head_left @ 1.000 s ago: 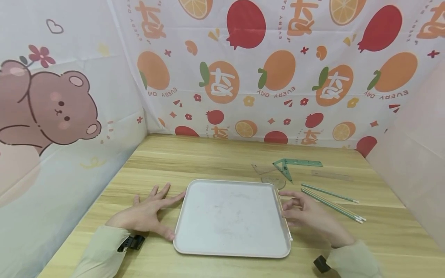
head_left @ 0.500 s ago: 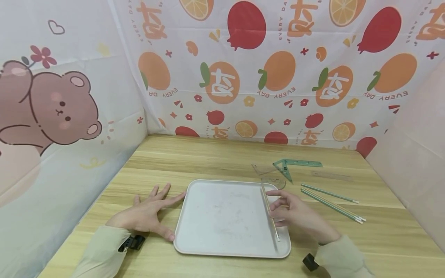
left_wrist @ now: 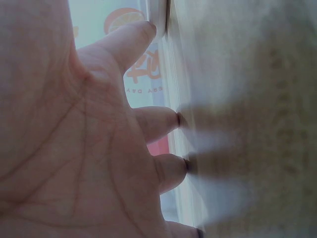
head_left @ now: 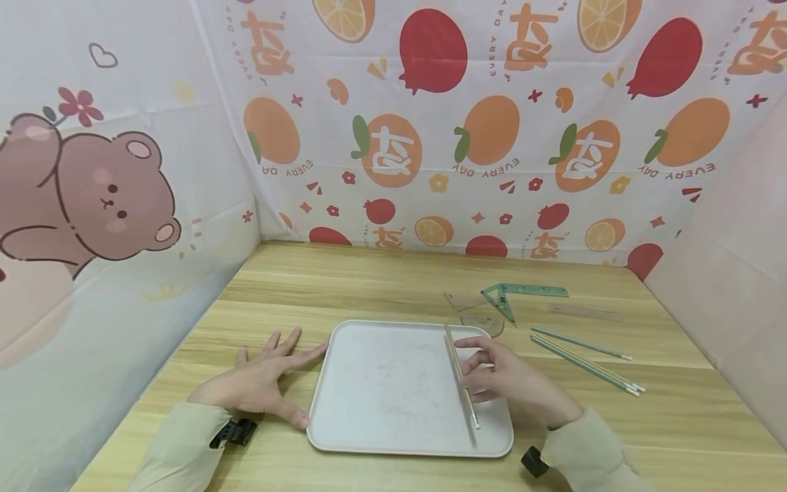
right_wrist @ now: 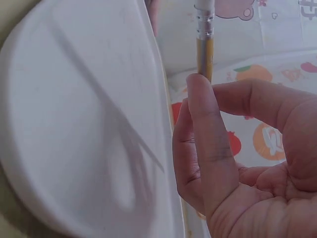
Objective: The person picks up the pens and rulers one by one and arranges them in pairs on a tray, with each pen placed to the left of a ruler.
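My right hand (head_left: 507,376) pinches a yellow pencil (head_left: 460,376) between thumb and fingers, over the right part of a white tray (head_left: 393,389). In the right wrist view, the pencil's white eraser end and metal band (right_wrist: 204,22) stick out past the fingertips, and its shadow falls across the tray. My left hand (head_left: 258,383) lies spread at the tray's left side, thumb and index fingertip at the rim. The left wrist view shows that palm (left_wrist: 84,144) with its other fingertips down on the table.
Several pencils (head_left: 584,362), green and yellow, lie on the wooden table (head_left: 295,287) right of the tray. Behind it are a green set square (head_left: 501,301) with a green ruler part, a clear protractor (head_left: 486,324), a clear set square (head_left: 465,299) and a clear ruler (head_left: 584,312).
My right hand has moved left from the tray's right edge, carrying the pencil in over the tray. The left hand has stayed at the left rim.
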{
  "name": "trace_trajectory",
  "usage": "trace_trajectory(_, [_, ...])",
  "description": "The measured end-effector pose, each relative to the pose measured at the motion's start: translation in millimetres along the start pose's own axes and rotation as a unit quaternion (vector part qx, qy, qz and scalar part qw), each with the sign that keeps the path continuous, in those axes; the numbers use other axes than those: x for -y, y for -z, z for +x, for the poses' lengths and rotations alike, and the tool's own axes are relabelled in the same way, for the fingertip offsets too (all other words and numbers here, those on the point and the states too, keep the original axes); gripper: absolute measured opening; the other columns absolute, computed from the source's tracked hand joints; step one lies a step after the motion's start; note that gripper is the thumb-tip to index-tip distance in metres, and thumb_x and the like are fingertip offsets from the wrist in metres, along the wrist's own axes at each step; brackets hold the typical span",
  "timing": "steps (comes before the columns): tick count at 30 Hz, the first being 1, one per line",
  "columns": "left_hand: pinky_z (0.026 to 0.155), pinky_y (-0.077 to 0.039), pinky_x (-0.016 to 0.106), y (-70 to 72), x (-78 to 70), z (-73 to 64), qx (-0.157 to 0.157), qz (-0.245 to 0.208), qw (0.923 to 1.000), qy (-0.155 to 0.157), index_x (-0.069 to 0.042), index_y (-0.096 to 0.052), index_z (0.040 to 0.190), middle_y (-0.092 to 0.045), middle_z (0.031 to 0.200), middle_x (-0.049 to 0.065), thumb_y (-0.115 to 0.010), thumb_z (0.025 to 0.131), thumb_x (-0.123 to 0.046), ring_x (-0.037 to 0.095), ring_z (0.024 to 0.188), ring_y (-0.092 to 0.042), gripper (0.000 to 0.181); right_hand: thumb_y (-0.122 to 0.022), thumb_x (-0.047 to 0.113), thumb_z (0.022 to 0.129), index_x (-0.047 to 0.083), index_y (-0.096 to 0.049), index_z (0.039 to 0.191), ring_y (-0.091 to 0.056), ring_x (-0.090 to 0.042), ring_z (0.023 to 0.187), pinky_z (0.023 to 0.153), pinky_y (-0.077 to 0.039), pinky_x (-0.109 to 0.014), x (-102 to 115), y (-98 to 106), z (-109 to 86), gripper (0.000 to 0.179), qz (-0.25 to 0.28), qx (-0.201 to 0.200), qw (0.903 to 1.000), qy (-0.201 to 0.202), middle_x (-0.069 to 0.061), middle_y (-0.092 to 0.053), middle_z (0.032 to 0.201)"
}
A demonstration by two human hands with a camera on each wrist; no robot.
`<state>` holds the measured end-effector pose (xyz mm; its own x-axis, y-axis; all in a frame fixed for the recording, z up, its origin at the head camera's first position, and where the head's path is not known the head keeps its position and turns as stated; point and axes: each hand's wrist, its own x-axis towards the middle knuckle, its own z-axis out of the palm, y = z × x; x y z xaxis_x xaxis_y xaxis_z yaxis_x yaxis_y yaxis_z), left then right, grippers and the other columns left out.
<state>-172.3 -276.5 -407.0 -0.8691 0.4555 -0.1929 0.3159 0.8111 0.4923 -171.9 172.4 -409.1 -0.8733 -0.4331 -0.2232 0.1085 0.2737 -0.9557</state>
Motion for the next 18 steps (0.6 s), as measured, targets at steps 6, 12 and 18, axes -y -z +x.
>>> trace_trajectory(6, [0.096, 0.006, 0.103, -0.2, 0.5, 0.2, -0.004, 0.003, 1.0000, -0.001, -0.038, -0.037, 0.168, -0.007, 0.176, 0.035, -0.098, 0.062, -0.060, 0.072, 0.156, 0.000, 0.124, -0.074, 0.005, 0.094, 0.000, -0.044, 0.157, -0.070, -0.018, 0.092, 0.080, -0.068, -0.041, 3, -8, 3.3, 0.070, 0.001, 0.004, 1.0000, -0.001, -0.009, -0.061, 0.106])
trace_trajectory(12, [0.097, 0.006, 0.102, -1.1, 0.5, 0.4, -0.007, 0.004, 1.0000, 0.001, -0.040, -0.037, 0.167, -0.009, 0.176, 0.034, -0.096, 0.061, -0.066, 0.071, 0.156, 0.000, 0.124, -0.075, 0.003, 0.093, 0.000, -0.046, 0.155, -0.069, -0.018, 0.091, 0.079, -0.067, -0.038, 5, -16, 7.0, 0.069, 0.005, 0.008, 0.9999, -0.008, -0.009, -0.062, 0.105])
trace_trajectory(18, [0.097, 0.005, 0.102, -2.0, 0.8, -0.9, -0.007, 0.004, 1.0000, 0.002, -0.041, -0.037, 0.167, -0.009, 0.176, 0.035, -0.096, 0.061, -0.065, 0.071, 0.156, -0.001, 0.124, -0.075, 0.004, 0.093, 0.000, -0.046, 0.155, -0.069, -0.018, 0.091, 0.079, -0.068, -0.038, 7, -23, 10.7, 0.069, 0.002, 0.017, 0.9998, -0.006, -0.009, -0.063, 0.106])
